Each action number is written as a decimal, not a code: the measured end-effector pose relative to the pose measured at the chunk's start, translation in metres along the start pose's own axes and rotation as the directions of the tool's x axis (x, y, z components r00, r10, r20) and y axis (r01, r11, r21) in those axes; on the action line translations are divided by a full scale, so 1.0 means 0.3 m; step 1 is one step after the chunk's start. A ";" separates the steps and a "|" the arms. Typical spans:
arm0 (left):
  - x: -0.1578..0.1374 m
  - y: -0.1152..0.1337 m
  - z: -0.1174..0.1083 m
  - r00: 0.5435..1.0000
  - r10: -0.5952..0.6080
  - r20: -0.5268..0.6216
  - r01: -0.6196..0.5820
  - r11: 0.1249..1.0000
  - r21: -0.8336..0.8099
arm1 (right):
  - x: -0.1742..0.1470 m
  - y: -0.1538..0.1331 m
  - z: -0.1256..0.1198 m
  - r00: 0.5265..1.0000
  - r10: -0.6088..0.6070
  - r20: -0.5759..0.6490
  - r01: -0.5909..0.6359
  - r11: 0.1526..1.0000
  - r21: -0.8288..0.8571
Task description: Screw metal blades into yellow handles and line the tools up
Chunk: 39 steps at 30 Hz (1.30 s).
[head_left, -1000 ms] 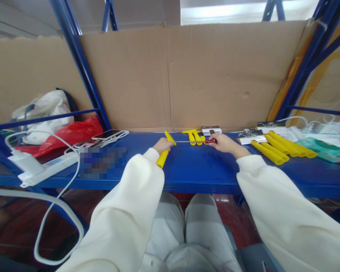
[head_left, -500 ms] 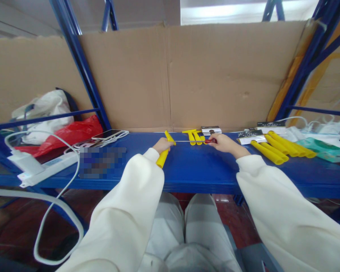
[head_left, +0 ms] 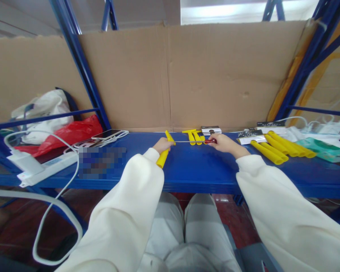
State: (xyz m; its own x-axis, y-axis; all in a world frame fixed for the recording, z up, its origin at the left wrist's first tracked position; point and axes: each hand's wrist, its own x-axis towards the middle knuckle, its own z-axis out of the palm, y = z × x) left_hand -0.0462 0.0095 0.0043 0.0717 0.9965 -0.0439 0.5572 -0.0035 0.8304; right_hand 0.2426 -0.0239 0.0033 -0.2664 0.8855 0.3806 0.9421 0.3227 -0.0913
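The fingers [head_left: 167,142] of the left hand [head_left: 161,145] were curled closed around a yellow piece [head_left: 162,158], which was held at a tilt above the blue shelf [head_left: 198,168], one end showing beyond the hand and the other below it. The fingers of the right hand [head_left: 223,143] were wrapped shut about the red handle of a screwdriver [head_left: 190,141], whose thin shaft was pointed level towards the left hand. The shaft's tip was brought up to the yellow piece; whether it was seated inside could not be told.

Behind the shaft, yellow T-shaped parts [head_left: 192,136] were laid side by side, with a black-and-white packet [head_left: 211,130] placed just beside them. To the right of the right hand, well apart from the held piece, yellow tubes [head_left: 272,154] were set out in a slanting row, with a labelled packet [head_left: 251,138] at their far ends. A green packet [head_left: 324,149] was placed near the tubes. The shelf was backed by cardboard [head_left: 215,75].
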 end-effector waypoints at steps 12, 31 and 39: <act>-0.017 0.010 -0.017 0.947 0.170 0.273 -0.179 0.984 0.008 | 0.003 0.036 0.011 0.998 -0.044 -0.039 0.043 0.999 -0.031; -0.033 0.019 -0.002 0.934 0.222 0.279 -0.259 0.960 0.105 | -0.010 -0.007 -0.006 0.998 0.065 0.023 -0.060 0.984 -0.170; -0.028 0.016 0.001 0.939 0.215 0.270 -0.248 0.964 0.094 | -0.008 -0.024 -0.022 0.994 0.095 0.055 -0.079 0.969 -0.235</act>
State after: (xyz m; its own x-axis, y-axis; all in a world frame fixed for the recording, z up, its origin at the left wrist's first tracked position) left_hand -0.0439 0.0013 0.0086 0.4105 0.9118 -0.0126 0.5972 -0.2584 0.7593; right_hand 0.2379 -0.0305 0.0091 -0.1867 0.9291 0.3192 0.9817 0.1638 0.0973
